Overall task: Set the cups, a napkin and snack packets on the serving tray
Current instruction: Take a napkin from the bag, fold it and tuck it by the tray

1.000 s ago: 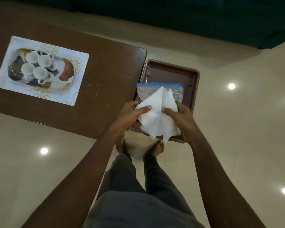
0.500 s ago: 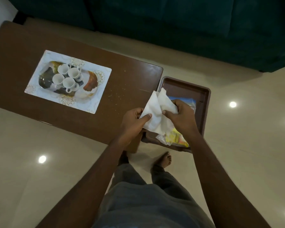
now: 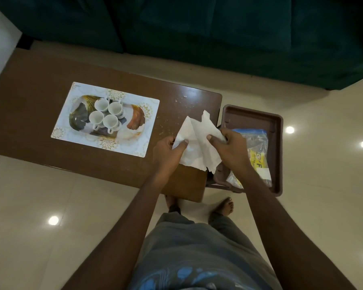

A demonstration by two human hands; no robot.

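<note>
White tissue, the napkin [image 3: 199, 143], hung over the worktop [image 3: 38, 84] edge, pinched by fingers of the left hand [image 3: 168, 151] and right hand [image 3: 233, 149]. Such thin paper could tear if the 2 hands pulled apart. 4 cups [image 3: 105, 115] sat on the patterned tray [image 3: 76, 132]; snack packets [image 3: 257, 151] lay in a brown tray [image 3: 279, 143], which overhung and might tip if knocked.

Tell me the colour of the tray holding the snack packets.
Brown, a reddish plastic brown; the tray shows best in the head view.
</note>
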